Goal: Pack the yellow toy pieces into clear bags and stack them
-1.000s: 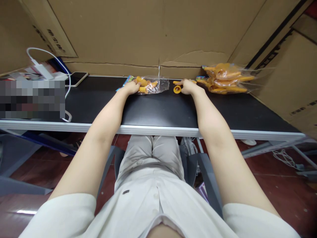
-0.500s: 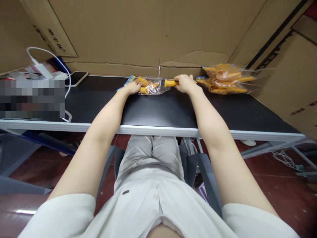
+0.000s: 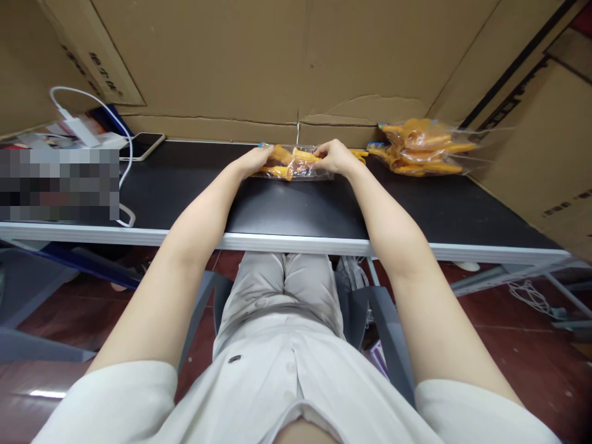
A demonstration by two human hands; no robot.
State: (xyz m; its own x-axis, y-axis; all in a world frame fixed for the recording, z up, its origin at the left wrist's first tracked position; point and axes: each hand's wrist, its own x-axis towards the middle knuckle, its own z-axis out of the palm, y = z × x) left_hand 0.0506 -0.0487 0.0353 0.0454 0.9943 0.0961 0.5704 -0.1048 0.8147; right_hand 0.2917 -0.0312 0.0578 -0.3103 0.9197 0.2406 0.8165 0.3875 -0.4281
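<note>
A clear plastic bag lies on the black tabletop in front of me, with orange-yellow plastic pieces inside. My left hand is closed on the bag's left end, where a bit of blue printed header shows. My right hand pinches another orange-yellow plastic piece with a flared, ribbed end. That flared end lies within the bag's right part, while the other end sticks out beyond my right hand. What exactly the pieces are, I cannot tell.
Filled bags of similar orange-yellow pieces are stacked at the right. At the left lie a phone, a white charger with cable and blurred-out items. Cardboard walls enclose the back and sides of the table.
My right hand has moved slightly left, carrying the orange-yellow piece further into the bag. My left hand has shifted a little on the bag's left end.
</note>
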